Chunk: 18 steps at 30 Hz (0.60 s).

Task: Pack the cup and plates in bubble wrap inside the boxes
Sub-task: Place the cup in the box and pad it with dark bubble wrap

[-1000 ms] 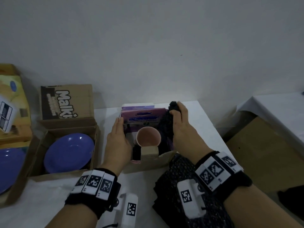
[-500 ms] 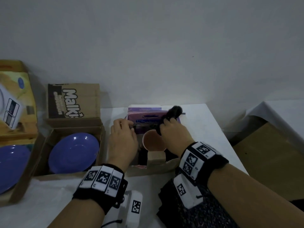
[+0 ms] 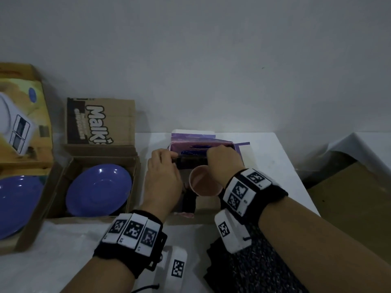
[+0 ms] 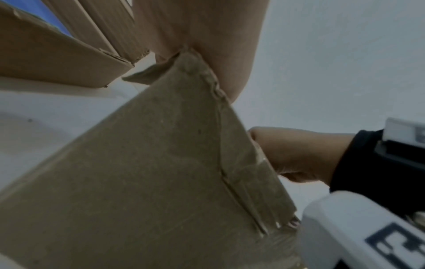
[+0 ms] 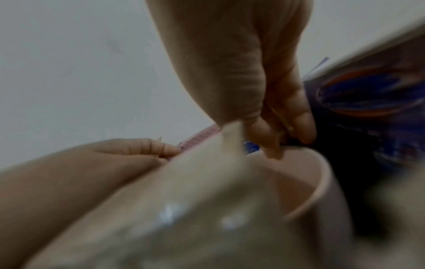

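Observation:
A pink cup (image 3: 203, 185) stands upright in a small cardboard box (image 3: 208, 203) with a pink-purple back flap (image 3: 203, 142). Black bubble wrap (image 3: 188, 162) lies behind and beside the cup inside the box. My right hand (image 3: 213, 153) reaches over the cup, and its curled fingers (image 5: 273, 143) pinch the wrap at the cup's (image 5: 299, 183) far rim. The fingers of my left hand (image 3: 167, 155) are curled on the box's back left edge. In the left wrist view, the box's outer wall (image 4: 161, 182) fills the frame. A loose sheet of black bubble wrap (image 3: 264, 267) lies under my right forearm.
A blue plate (image 3: 99, 189) lies in an open brown box (image 3: 101, 121) left of the cup's box. Another blue plate (image 3: 14, 204) sits in a yellow box (image 3: 23, 98) at the far left. The white table's right edge (image 3: 296, 176) is near, with a cloth-covered surface (image 3: 370, 149) beyond.
My right hand has swung left over the cup and pushed the raised black wad down behind it. My left hand has moved from the box's side up to its back left edge.

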Each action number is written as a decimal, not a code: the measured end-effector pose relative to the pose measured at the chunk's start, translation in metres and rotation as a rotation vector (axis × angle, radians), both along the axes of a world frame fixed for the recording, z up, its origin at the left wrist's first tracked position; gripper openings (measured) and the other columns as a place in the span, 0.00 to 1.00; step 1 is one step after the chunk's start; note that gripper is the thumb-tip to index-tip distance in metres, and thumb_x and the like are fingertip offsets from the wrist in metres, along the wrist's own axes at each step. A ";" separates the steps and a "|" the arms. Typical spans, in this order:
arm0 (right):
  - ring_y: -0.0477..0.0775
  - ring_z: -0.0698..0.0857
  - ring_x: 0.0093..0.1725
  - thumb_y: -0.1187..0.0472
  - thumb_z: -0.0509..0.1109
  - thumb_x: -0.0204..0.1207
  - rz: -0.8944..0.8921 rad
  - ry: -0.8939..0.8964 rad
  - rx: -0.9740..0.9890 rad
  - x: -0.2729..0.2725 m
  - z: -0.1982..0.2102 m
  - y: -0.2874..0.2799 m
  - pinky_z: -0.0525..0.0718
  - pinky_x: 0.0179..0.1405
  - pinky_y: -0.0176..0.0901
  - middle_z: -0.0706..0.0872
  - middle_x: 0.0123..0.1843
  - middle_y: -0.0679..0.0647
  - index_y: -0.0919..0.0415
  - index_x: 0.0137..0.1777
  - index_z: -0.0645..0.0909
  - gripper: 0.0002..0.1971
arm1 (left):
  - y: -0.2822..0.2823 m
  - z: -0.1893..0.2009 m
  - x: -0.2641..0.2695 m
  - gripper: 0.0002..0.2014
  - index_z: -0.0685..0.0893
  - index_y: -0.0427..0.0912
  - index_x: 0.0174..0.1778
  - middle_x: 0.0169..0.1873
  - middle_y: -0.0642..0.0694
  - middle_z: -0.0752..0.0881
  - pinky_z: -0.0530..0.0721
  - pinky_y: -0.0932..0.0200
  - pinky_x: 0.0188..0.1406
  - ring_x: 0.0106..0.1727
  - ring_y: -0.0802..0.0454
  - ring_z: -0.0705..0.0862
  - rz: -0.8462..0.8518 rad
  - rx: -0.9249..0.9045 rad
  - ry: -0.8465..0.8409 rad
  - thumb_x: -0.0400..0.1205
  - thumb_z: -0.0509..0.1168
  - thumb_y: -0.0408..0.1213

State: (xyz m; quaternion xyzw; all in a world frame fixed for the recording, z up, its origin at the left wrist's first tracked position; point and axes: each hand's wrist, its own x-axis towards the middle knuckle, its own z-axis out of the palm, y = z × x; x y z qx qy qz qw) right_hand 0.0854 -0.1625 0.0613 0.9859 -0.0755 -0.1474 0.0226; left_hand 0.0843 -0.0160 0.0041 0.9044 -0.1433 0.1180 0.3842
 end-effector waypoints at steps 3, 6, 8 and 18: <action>0.62 0.84 0.61 0.61 0.60 0.81 -0.115 0.226 0.199 0.004 -0.024 -0.003 0.80 0.52 0.48 0.84 0.62 0.61 0.66 0.63 0.79 0.14 | 0.000 0.001 0.000 0.13 0.77 0.38 0.55 0.55 0.38 0.74 0.79 0.49 0.49 0.53 0.42 0.76 -0.006 -0.017 0.022 0.77 0.59 0.23; 0.64 0.81 0.64 0.56 0.64 0.78 -0.225 0.293 0.377 0.005 -0.041 -0.008 0.79 0.59 0.52 0.81 0.66 0.61 0.62 0.67 0.76 0.19 | 0.001 0.003 -0.001 0.13 0.77 0.39 0.55 0.56 0.39 0.74 0.80 0.47 0.51 0.54 0.43 0.76 -0.006 -0.030 0.033 0.77 0.59 0.23; 0.63 0.81 0.63 0.57 0.63 0.78 -0.220 0.286 0.351 0.005 -0.040 -0.011 0.80 0.60 0.52 0.81 0.66 0.60 0.64 0.69 0.74 0.20 | 0.001 0.003 -0.001 0.14 0.77 0.39 0.56 0.56 0.40 0.74 0.80 0.48 0.51 0.55 0.43 0.76 0.000 -0.026 0.036 0.77 0.59 0.22; 0.41 0.82 0.46 0.48 0.77 0.68 0.145 0.354 0.530 -0.057 0.024 -0.007 0.77 0.47 0.34 0.82 0.42 0.38 0.46 0.53 0.88 0.13 | -0.001 0.003 -0.001 0.14 0.77 0.38 0.56 0.56 0.38 0.74 0.74 0.52 0.52 0.55 0.41 0.75 -0.004 -0.042 0.058 0.76 0.58 0.22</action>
